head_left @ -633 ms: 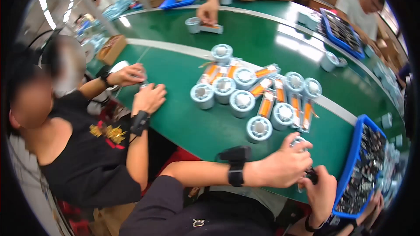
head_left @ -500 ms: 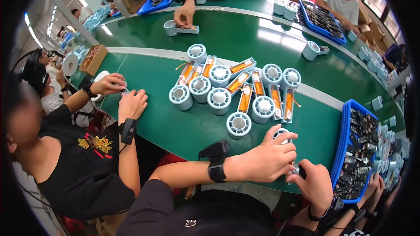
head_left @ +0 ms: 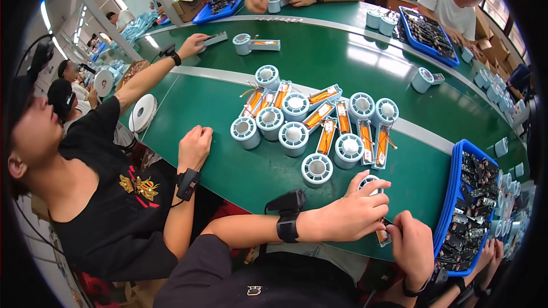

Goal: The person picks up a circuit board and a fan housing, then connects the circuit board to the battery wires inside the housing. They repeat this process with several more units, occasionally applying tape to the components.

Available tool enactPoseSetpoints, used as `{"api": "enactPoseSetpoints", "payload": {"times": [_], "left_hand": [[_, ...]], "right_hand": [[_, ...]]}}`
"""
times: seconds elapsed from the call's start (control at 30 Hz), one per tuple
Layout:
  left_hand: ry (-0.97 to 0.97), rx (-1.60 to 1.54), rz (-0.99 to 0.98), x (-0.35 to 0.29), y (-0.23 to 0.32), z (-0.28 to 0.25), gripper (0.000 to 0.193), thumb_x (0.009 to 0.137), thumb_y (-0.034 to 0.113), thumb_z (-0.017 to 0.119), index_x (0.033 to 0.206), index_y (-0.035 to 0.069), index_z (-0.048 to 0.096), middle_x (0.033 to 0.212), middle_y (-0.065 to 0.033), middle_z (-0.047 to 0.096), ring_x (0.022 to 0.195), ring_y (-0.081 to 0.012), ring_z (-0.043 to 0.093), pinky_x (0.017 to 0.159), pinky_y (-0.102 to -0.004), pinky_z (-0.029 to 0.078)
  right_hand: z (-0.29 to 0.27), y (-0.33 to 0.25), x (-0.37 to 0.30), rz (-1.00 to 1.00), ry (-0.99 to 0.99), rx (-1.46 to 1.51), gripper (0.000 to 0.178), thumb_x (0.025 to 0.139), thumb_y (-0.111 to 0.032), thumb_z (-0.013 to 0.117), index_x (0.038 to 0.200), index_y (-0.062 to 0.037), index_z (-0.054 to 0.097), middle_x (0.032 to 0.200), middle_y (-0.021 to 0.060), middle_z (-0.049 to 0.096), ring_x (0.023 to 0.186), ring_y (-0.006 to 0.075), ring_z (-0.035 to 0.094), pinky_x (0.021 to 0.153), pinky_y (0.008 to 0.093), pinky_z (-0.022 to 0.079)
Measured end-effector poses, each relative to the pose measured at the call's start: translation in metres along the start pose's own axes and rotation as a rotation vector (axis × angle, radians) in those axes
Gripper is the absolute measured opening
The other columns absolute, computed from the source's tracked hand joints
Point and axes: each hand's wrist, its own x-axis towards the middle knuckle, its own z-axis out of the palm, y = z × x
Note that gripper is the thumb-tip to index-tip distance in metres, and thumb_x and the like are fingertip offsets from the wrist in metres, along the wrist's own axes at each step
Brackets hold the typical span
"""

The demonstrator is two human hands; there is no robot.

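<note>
My left hand [head_left: 357, 212] is wrapped round a light blue fan housing [head_left: 374, 183], whose ring-shaped head shows above my fingers. The housing's handle end [head_left: 385, 238] pokes out below that hand, with a bit of orange inside. My right hand [head_left: 412, 245] has thumb and forefinger pinched at this handle, by a small dark part; what exactly they grip is mostly hidden by the fingers. Beyond my hands several similar fan housings [head_left: 316, 170] stand grouped on the green table, ring heads up, their open handles showing orange strips [head_left: 326, 137] and thin wires.
Stacked blue trays [head_left: 451, 205] of black circuit boards stand at right. A co-worker's arm [head_left: 151, 74] at left reaches over the grey rail toward the green belt [head_left: 319, 45]. Fan housings [head_left: 242, 44] lie on that belt. A white reel [head_left: 142, 113] stands at the left edge.
The view has shifted slightly. The left co-worker's one arm has stretched to the belt with a piece. Across, a person has let go of a housing on the belt. My hands stay at the housing.
</note>
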Motion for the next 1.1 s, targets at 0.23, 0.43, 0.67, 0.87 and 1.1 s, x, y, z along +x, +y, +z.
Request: {"api": "enactPoseSetpoints", "payload": {"times": [0.23, 0.43, 0.67, 0.87, 1.1], "left_hand": [[-0.060, 0.186, 0.037, 0.000, 0.007, 0.006, 0.019, 0.093, 0.024, 0.067, 0.095, 0.007, 0.061, 0.109, -0.0090, 0.059, 0.137, -0.0332, 0.045, 0.115, -0.0661, 0.023], [-0.055, 0.155, 0.041, 0.006, 0.009, 0.001, 0.015, 0.091, 0.022, 0.067, 0.094, 0.008, 0.062, 0.106, -0.0077, 0.060, 0.137, -0.0327, 0.047, 0.112, -0.0643, 0.026], [-0.061, 0.208, -0.016, 0.010, 0.001, -0.010, 0.014, 0.088, 0.009, 0.069, 0.100, 0.005, 0.065, 0.120, -0.0085, 0.064, 0.131, -0.0286, 0.055, 0.110, -0.0559, 0.035], [-0.118, 0.312, -0.054, 0.012, 0.009, -0.014, 0.017, 0.087, 0.005, 0.069, 0.103, 0.001, 0.067, 0.126, -0.0109, 0.064, 0.135, -0.0287, 0.054, 0.110, -0.0521, 0.039], [-0.162, 0.243, -0.065, 0.015, 0.013, -0.024, 0.014, 0.086, 0.007, 0.068, 0.099, 0.002, 0.067, 0.121, -0.0118, 0.064, 0.132, -0.0290, 0.055, 0.108, -0.0526, 0.040]], "right_hand": [[0.003, -0.005, -0.008, -0.012, -0.212, -0.052, 0.016, 0.088, -0.006, 0.068, 0.089, 0.0008, 0.053, 0.076, 0.0192, 0.063, 0.073, 0.0400, 0.065, 0.063, 0.0490, 0.050], [0.000, -0.010, -0.008, 0.031, -0.119, -0.128, 0.014, 0.087, -0.001, 0.065, 0.094, 0.0010, 0.053, 0.080, 0.0189, 0.064, 0.075, 0.0394, 0.066, 0.064, 0.0481, 0.051], [0.044, 0.010, 0.001, -0.088, 0.210, 0.382, 0.028, 0.096, 0.001, 0.055, 0.124, 0.0011, 0.057, 0.095, 0.0200, 0.059, 0.084, 0.0366, 0.062, 0.075, 0.0416, 0.050], [0.045, 0.015, -0.009, 0.070, 0.145, 0.488, 0.029, 0.099, -0.001, 0.056, 0.127, 0.0022, 0.057, 0.101, 0.0191, 0.060, 0.089, 0.0361, 0.061, 0.080, 0.0413, 0.050], [0.052, 0.016, -0.005, -0.004, 0.172, 0.486, 0.027, 0.100, -0.003, 0.052, 0.126, 0.0029, 0.058, 0.095, 0.0160, 0.058, 0.082, 0.0294, 0.060, 0.075, 0.0378, 0.048]]}}
